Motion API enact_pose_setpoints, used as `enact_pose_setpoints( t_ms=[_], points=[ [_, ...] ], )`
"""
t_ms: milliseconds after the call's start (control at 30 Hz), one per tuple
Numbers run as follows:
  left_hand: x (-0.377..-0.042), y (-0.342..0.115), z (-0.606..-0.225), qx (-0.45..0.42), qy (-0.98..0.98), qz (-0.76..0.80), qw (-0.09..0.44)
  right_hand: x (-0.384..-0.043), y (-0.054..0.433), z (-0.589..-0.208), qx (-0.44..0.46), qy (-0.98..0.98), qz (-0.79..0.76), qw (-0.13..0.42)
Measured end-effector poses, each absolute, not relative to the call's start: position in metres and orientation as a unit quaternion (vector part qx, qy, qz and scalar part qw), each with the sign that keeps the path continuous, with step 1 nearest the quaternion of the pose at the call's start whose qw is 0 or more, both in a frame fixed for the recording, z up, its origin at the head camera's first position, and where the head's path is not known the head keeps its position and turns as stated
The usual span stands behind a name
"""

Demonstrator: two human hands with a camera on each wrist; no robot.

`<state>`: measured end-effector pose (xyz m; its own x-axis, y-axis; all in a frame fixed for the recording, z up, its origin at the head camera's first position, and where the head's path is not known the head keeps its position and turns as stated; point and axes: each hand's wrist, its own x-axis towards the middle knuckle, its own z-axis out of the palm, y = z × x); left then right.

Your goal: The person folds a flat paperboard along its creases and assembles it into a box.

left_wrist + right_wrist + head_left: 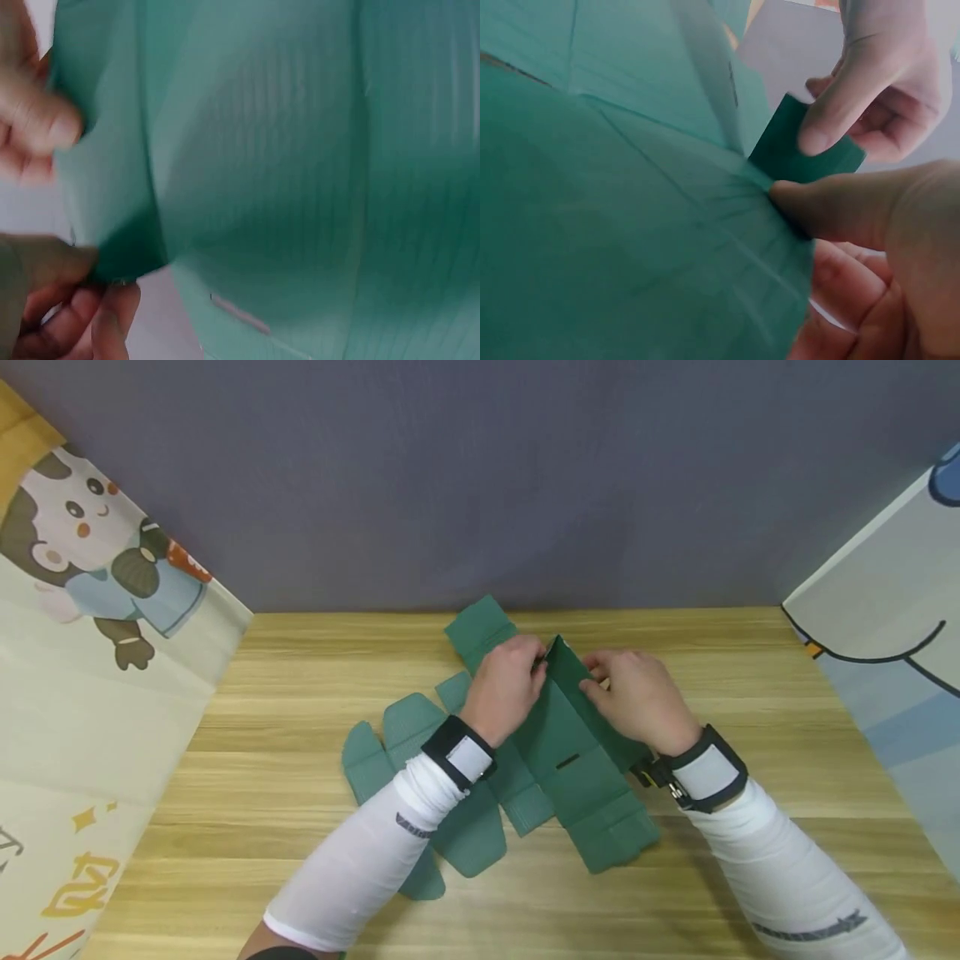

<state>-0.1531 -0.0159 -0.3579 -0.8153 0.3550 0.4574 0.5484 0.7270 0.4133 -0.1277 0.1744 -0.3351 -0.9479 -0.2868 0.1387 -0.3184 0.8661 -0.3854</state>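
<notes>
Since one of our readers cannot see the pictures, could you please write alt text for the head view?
A person's left hand and right hand hold a raised panel of creased green cardboard on a wood-grain table, the left pinching at its far corner, the right gripping its edge. The person wears white sleeves.

Green cardboard (555,735): partly hidden under left hand (504,689) and left sleeve (360,868); overruns both wrist frames, blurry there. Right sleeve (802,868), lower right of it, cut by bottom edge. Dark item (281,954) below-left of it: cropped, can't ID. Cartoon figure (112,547) far left: cropped.
</notes>
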Motion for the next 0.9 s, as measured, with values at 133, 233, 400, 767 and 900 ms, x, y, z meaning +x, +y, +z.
enact_pose_setpoints(
  t_ms=[133, 233, 400, 767, 900],
  points=[
    [-0.145, -0.004, -0.365, -0.244, -0.911, -0.257, 0.213, -0.125, 0.17, -0.334, 0.161, -0.963, 0.206, 0.058],
    [-0.144, 0.0, -0.367, -0.236, -0.91, -0.264, 0.217, -0.123, 0.17, -0.334, 0.162, -0.963, 0.206, 0.057],
    [-0.151, -0.007, -0.363, -0.207, -0.91, -0.304, 0.193, -0.123, 0.173, -0.333, 0.156, -0.966, 0.199, 0.055],
    [-0.17, -0.046, -0.351, -0.188, -0.895, -0.373, 0.154, -0.124, 0.175, -0.332, 0.153, -0.966, 0.201, 0.049],
    [-0.174, -0.068, -0.351, -0.153, -0.902, -0.378, 0.144, -0.124, 0.177, -0.331, 0.148, -0.966, 0.205, 0.048]
  ],
)
